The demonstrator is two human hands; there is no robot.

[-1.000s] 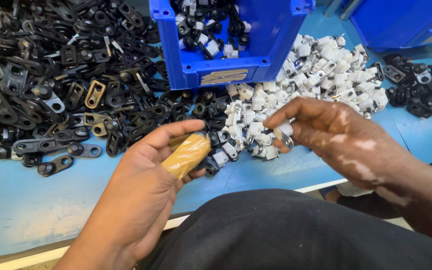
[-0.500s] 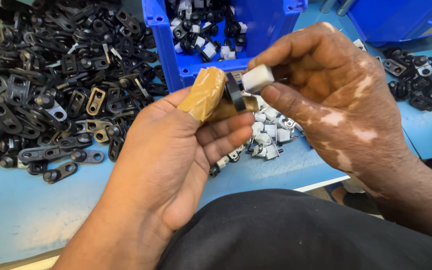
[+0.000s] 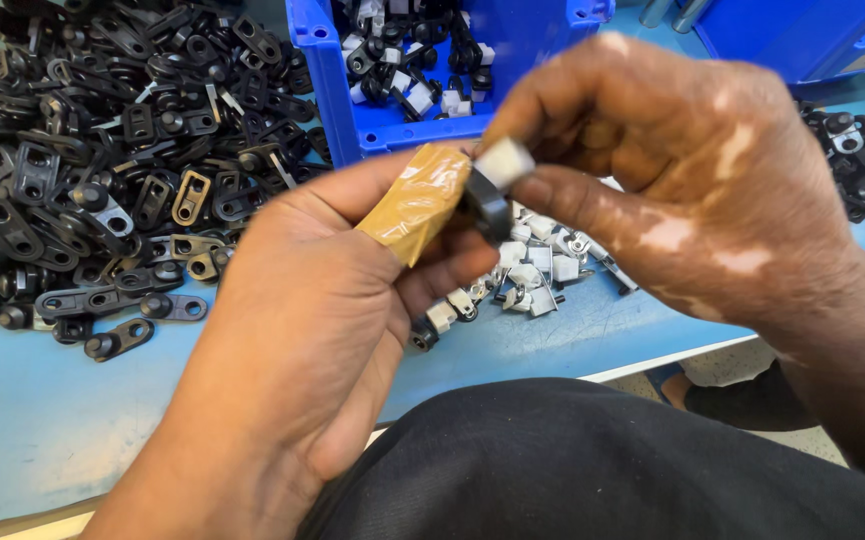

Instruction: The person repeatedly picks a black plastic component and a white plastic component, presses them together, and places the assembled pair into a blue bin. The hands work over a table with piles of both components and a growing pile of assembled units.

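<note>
**Two hands joined small parts above the blue tabletop**

The left hand (image 3: 292, 330) was curled around a short tool wrapped in tan tape (image 3: 417, 200), thumb along its side, gripping it firmly. At the tool's tip sat a small black clip (image 3: 487, 205), and the right hand (image 3: 672, 190) pinched a little white plastic piece (image 3: 502, 163) between thumb and fingertips, pressed right against that clip. Both parts were held up in the air, above the loose pieces below.

The white piece looked light, hard and smooth, easy to drop, so a pinch on its flat sides seemed the sound hold. The clip looked stiff, probably coated metal, and light too.

Beneath the hands lay a scatter of white pieces (image 3: 537, 270) on the tabletop (image 3: 42, 420). To the left spread a big heap of black clips (image 3: 102, 150), a few in bare brass colour. Behind stood an open-fronted blue bin (image 3: 402, 140) holding joined black-and-white parts, and a second blue bin (image 3: 802, 35) at the far right bore a pale rectangular label on its front edge. More black parts (image 3: 852, 160) lay beside it.
</note>
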